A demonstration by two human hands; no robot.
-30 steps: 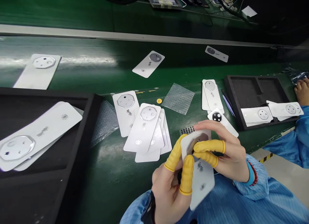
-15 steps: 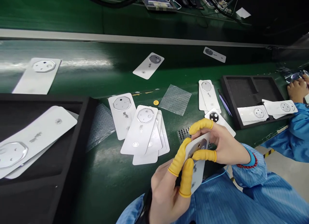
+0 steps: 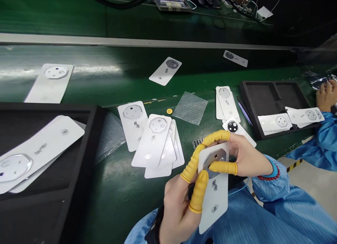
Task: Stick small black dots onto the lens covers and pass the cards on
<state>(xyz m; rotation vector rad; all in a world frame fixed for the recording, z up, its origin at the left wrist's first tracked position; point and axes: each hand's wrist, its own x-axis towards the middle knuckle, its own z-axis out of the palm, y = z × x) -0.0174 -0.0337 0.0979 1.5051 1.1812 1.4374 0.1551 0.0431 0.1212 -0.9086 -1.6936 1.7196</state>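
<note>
Both of my hands hold one white phone back cover [image 3: 214,191] with an octagonal camera ring, close in front of me. My left hand [image 3: 181,198] grips its left edge, with yellow finger cots on the thumb and forefinger. My right hand [image 3: 239,156] closes over the top; its cotted thumb presses on the camera ring and its forefinger curls over the upper edge. Just left of my hands, a fanned stack of white covers [image 3: 159,146] lies on the green belt. A small dotted black sheet [image 3: 198,143] shows behind my fingers.
A black foam tray [image 3: 52,181] at the left holds covers. Another black tray [image 3: 273,100] at the right holds several more, and a co-worker's hand [image 3: 325,95] in a blue sleeve is beside it. Loose covers, bubble-wrap pieces [image 3: 191,107] and a small yellow disc [image 3: 169,111] lie on the belt.
The cover has tilted more upright and face-on between my hands, and my right forefinger has stayed raised over its top edge. The view has shifted slightly.
</note>
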